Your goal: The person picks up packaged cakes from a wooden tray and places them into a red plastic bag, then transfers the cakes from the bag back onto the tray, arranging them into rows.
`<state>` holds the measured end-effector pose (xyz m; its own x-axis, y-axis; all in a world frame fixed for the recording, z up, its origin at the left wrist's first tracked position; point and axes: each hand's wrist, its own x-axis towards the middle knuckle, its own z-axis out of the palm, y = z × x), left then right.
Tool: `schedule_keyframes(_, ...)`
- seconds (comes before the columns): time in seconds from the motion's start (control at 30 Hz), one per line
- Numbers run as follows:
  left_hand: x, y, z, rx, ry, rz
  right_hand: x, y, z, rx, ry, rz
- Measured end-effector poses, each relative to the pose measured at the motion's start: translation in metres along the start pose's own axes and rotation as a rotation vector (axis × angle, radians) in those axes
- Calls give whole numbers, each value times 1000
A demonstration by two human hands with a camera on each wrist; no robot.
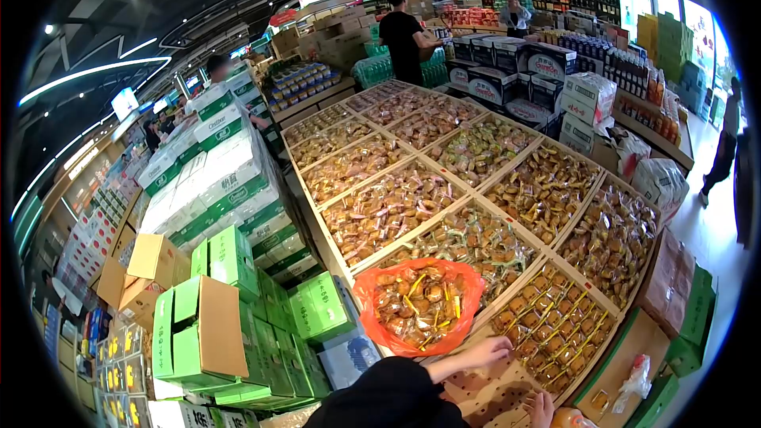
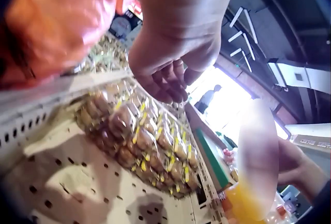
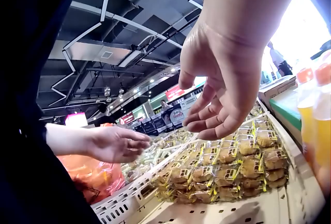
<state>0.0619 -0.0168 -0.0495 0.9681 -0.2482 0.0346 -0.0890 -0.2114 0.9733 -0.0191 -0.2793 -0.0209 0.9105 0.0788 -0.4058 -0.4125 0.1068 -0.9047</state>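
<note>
"Anything in the left grip (image 1: 486,353) or right grip (image 1: 541,410)?"
"Nothing; both half open, fingers loosely bent."
"And the rowed cakes (image 1: 555,311)?"
"Rounded, film-wrapped, at the left grip's two o'clock; crinkled orange plastic bag (image 1: 471,289) at ten."

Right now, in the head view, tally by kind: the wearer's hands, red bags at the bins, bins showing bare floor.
Hands: 2 (left hand, right hand)
Red bag: 1
Bin showing bare floor: 1
Total: 4
</note>
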Motion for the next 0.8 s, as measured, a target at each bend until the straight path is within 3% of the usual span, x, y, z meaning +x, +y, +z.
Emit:
schedule_keyframes(0.03,-15,36,-20,65,45,-30,5,6,-1,-17,-22,-3)
schedule_keyframes(0.13,-44,29,-66,370,269,53,16,20,-2,-52,-75,-26)
schedule_keyframes(0.3,-91,19,-119,852,658,-81,15,24,0,-53,-106,-57)
schedule_keyframes(0.43,-111,-5,-121,958,494,-89,7,17,7,-106,-103,-35)
schedule_keyframes(0.5,-113,-3,-114,936,490,-49,2,17,6,-91,-103,-31)
schedule_keyframes(0.7,-115,5,-110,1002,412,-173,-3,21,-2,-87,-69,-2)
schedule_keyframes(0.77,-118,14,-107,980,378,-198,-7,34,-12,-79,-110,-148)
schedule_keyframes(0.8,-120,6,-108,940,371,-197,-8,30,-13,-69,-121,-78)
